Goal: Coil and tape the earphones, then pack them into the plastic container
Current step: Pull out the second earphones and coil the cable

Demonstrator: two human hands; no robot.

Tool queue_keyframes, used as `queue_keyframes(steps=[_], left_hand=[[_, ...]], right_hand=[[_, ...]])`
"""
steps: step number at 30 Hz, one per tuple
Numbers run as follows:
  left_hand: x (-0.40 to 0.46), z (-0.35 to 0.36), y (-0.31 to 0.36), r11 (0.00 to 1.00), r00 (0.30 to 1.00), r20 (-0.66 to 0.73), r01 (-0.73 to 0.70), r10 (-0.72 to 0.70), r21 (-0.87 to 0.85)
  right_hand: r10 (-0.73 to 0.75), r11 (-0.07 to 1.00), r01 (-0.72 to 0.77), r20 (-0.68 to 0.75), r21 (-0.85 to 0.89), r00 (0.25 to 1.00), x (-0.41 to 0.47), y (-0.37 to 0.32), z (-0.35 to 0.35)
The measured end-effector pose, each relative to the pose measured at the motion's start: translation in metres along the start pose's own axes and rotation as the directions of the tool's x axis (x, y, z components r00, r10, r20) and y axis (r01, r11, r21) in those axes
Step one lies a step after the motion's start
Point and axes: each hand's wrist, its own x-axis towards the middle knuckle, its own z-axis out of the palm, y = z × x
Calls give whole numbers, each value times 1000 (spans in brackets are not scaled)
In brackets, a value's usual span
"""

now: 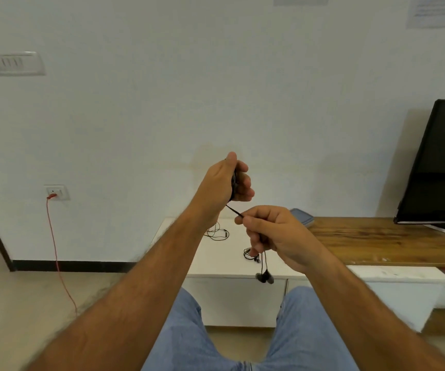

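Black earphones [234,208] between both hands' fingers [244,180]

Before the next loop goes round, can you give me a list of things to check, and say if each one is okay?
1. Left hand grips the coiled black earphones: ok.
2. Right hand pinches the cord below the coil: ok.
3. Cord between the hands is taut: ok.
4. Earbuds hang free under the right hand, not snagged: ok.
5. Tape within reach: cannot tell, none seen.
6. Plastic container on the wooden shelf, open and ready: cannot tell, mostly hidden behind the right hand.
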Motion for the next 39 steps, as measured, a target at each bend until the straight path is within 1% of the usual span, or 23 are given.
queue_keyframes(steps=[2, 6, 9, 11, 13, 15, 17, 21, 24, 26, 30, 35, 39], left_hand=[[0, -4, -5, 997, 1000, -7, 10, -10, 71], [-1, -9, -11, 992, 995, 20, 98, -100, 73], [-4, -8, -13, 980, 990, 58, 114, -125, 166], [-7, -6, -15, 968, 985, 91, 124, -147, 219], [-10, -6, -16, 960, 976, 133, 134, -170, 246], [-12, -5, -16, 958, 966, 177, 141, -189, 249], [-15, -4, -16, 964, 954, 220, 156, -203, 215], [-20, 1, -12, 970, 920, 307, 225, -243, 94], [-23, 5, -8, 966, 901, 356, 258, -249, 21], [-26, 8, -6, 959, 885, 395, 282, -246, -36], [-28, 12, -2, 935, 860, 454, 326, -234, -136], [-26, 10, -2, 910, 860, 467, 345, -207, -232], [-23, 7, -3, 877, 866, 468, 353, -175, -325]], right_hand=[[3, 998, -3, -2, -55, 1000, -2, -7, -3], [-53, 979, 43, -48, -198, 997, -3, -24, -13], [-76, 945, 53, -60, -323, 995, -3, -37, -20], [-78, 882, 47, -47, -469, 996, -2, -47, -25], [-115, 798, 70, -38, -598, 993, -1, -56, -29], [-195, 733, 131, -21, -667, 981, 2, -63, -32], [-250, 700, 175, -7, -692, 968, 4, -69, -35], [-294, 736, 221, -8, -639, 956, 12, -75, -42], [-345, 762, 289, 15, -580, 939, 19, -73, -45], [-356, 812, 309, -1, -496, 934, 22, -68, -47], [-345, 907, 320, -49, -274, 937, 26, -55, -48], [-309, 950, 303, -81, -78, 948, 26, -41, -39], [-262, 963, 265, -59, 42, 963, 24, -33, -31]])
